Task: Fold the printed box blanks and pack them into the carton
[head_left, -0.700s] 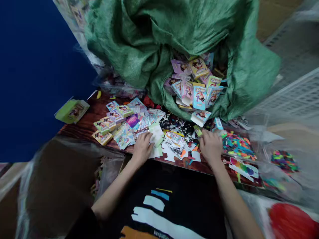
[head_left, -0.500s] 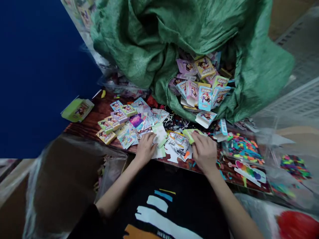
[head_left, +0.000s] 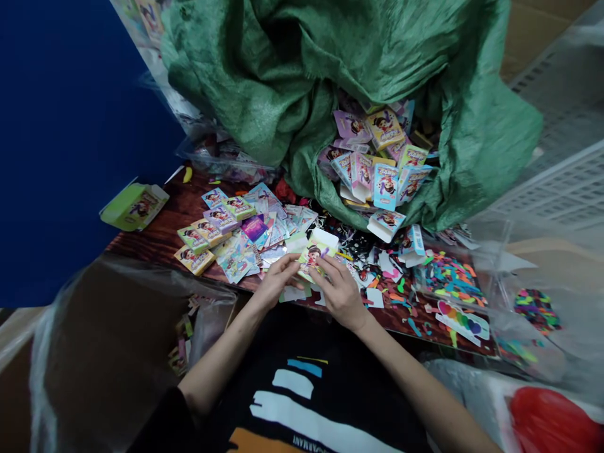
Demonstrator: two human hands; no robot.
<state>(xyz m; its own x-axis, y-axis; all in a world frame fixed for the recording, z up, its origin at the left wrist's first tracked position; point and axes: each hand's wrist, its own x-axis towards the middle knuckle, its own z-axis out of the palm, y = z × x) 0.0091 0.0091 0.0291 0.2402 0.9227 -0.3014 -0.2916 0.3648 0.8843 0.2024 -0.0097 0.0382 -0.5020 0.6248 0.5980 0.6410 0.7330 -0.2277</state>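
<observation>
Both hands meet at the table's front edge around a small light-green cardboard box (head_left: 317, 250) with a cartoon girl on its face and a white flap raised at the top. My left hand (head_left: 277, 281) pinches the box's left side. My right hand (head_left: 341, 293) has its fingers pressed on the front and lower right. Beneath and beside them lie pale green and white papers (head_left: 293, 294), partly covered by the hands. Left of my left hand are printed cards and sheets (head_left: 238, 258) and a group of small closed boxes (head_left: 207, 234).
A green woven sack (head_left: 264, 107) gapes at the back, with many small boxes (head_left: 385, 182) spilling out. Colourful bits fill a clear tray (head_left: 448, 277) at right. A larger green box (head_left: 135, 206) lies at far left. A plastic-lined carton (head_left: 117, 327) stands below left.
My right hand has moved left with the green box to meet my left hand. The box now stands upright, facing me, between both hands. The view has shifted slightly.
</observation>
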